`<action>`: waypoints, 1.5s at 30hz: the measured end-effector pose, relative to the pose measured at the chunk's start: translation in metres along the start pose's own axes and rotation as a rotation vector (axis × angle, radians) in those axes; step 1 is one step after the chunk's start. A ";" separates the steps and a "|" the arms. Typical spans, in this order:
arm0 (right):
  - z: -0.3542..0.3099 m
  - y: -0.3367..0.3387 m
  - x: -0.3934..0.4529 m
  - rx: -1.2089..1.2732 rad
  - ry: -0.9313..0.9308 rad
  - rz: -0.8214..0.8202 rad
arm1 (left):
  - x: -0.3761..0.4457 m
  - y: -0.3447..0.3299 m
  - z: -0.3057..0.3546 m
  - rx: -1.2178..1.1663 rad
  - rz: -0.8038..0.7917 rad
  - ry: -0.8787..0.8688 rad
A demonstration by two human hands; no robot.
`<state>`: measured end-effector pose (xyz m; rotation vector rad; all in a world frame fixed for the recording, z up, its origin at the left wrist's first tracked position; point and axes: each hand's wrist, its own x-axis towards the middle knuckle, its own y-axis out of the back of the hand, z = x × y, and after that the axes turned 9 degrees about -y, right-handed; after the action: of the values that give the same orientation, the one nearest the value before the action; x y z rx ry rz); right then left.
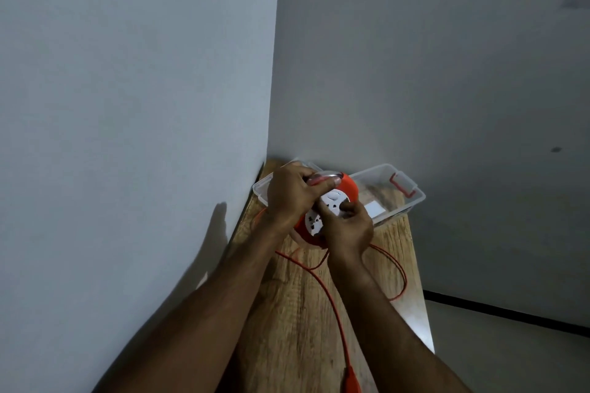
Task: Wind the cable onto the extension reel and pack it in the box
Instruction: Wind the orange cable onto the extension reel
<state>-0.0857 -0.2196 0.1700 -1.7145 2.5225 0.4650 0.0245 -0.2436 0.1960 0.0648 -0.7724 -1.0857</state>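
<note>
An orange extension reel with a white socket face is held above the wooden table, just in front of the clear plastic box. My left hand grips the reel's clear handle at the top. Fingers of my right hand pinch the white face near its middle. Loose orange cable trails from the reel across the table in a loop and runs toward me, ending in an orange plug at the bottom edge.
The table stands in a corner between two pale walls, the left wall close to my left arm. The box with red clips sits at the table's far end. Floor with a dark skirting line lies to the right.
</note>
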 end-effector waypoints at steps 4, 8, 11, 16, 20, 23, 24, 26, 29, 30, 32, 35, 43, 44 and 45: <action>-0.025 -0.007 0.000 0.611 -0.745 -0.199 | -0.005 -0.010 -0.002 0.030 0.003 -0.070; -0.038 0.002 -0.016 0.903 -0.864 -0.305 | -0.004 -0.008 -0.001 0.045 0.008 -0.090; -0.044 0.016 -0.023 0.858 -0.775 -0.371 | -0.001 -0.002 -0.002 0.023 0.037 -0.018; -0.024 0.026 -0.034 0.449 -0.360 -0.156 | 0.000 -0.002 -0.004 -0.032 0.045 0.056; -0.003 0.034 -0.027 -0.333 0.605 0.039 | 0.003 0.000 -0.005 -0.046 0.012 0.054; 0.001 0.030 -0.021 -0.718 0.740 0.068 | 0.005 -0.003 -0.005 -0.036 -0.018 0.057; 0.000 0.029 -0.019 -0.743 0.706 0.061 | 0.005 -0.004 -0.005 -0.038 -0.020 0.051; 0.001 0.026 -0.015 -0.714 0.661 0.055 | 0.005 -0.006 -0.005 -0.056 -0.042 0.030; 0.000 0.023 -0.009 -0.643 0.641 0.026 | 0.005 -0.006 -0.005 -0.061 -0.071 0.006; 0.000 0.022 -0.007 -0.603 0.633 0.005 | 0.005 -0.006 -0.005 -0.059 -0.069 0.002; -0.001 0.021 -0.005 -0.507 0.610 -0.024 | 0.006 -0.004 -0.004 -0.044 -0.049 -0.007; -0.002 0.019 -0.004 -0.374 0.578 -0.020 | 0.007 -0.002 -0.004 -0.007 -0.063 -0.007; -0.012 -0.003 -0.003 0.394 -0.435 -0.077 | 0.002 -0.009 -0.004 0.043 -0.025 -0.067; -0.015 -0.005 -0.003 0.609 -0.611 -0.144 | 0.000 -0.012 -0.005 0.049 -0.026 -0.086; -0.018 -0.004 -0.003 0.761 -0.732 -0.191 | -0.002 -0.015 -0.006 0.054 -0.029 -0.099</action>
<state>-0.0790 -0.2235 0.1873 -1.1709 1.6671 0.0581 0.0163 -0.2509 0.1847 0.0682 -0.8921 -1.1016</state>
